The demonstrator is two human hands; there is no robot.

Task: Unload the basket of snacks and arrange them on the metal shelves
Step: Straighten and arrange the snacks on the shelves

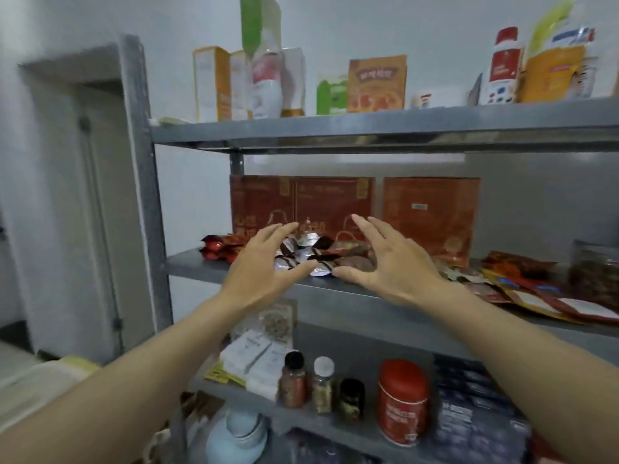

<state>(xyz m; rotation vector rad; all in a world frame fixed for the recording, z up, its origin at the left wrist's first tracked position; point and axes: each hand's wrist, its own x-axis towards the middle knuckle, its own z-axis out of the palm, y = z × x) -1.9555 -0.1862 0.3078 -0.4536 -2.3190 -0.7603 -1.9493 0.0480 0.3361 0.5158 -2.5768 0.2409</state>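
Middle shelf (187, 262): foil snacks (310, 254) piled, my left hand (268, 259) and right hand (395, 262) open, empty, flanking them; basket unseen, remainder unknown.

My left hand (264, 262) and my right hand (395, 262) are both bare. The fingers are slim and rather long, and the thumbs are a little broader. On the backs of the hands I can see the soft bumps of the knuckles. The nails are too blurred to describe. My left forearm (134, 373) and my right forearm (522, 349) are bare too, up to the picture's edge. They look smooth, wide near the camera and narrower at the wrists.
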